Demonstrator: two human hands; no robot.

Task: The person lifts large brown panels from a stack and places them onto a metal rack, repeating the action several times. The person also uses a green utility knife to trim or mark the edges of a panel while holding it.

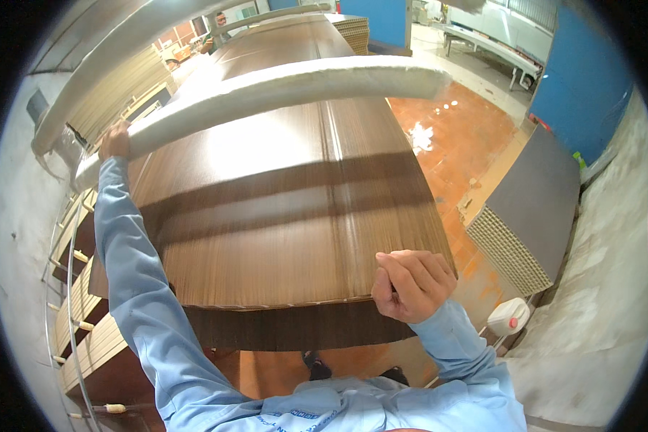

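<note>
Orange floor tiles point(475, 129) shone to the right of the long brown wood-grain sheet point(266, 252), which stretched away from my waist toward the far end of the workshop, glossy under the lights and crossed by dark shadow bands. Over it, from left to right, ran a white wrapped tube point(281, 85). My left hand point(114, 140) held that tube near its left end, fingers bent around it, my arm reaching far forward. My right hand point(415, 284) was at the sheet's near right corner, its fingers curled in narrow; whether they pinched the edge, I could not tell.

Blue lettering point(302, 416) showed on the front of my light-blue shirt point(360, 403), upside down from the viewpoint and partly lost in the folds. To my right, a grey panel with a honeycomb-like edge point(529, 194) leaned near the wall, and a white jug with a red cap point(507, 317) was just below it. Stacked pale boards point(115, 93) stood beyond my left hand. Another person point(219, 21) was at the far end of the sheet.
</note>
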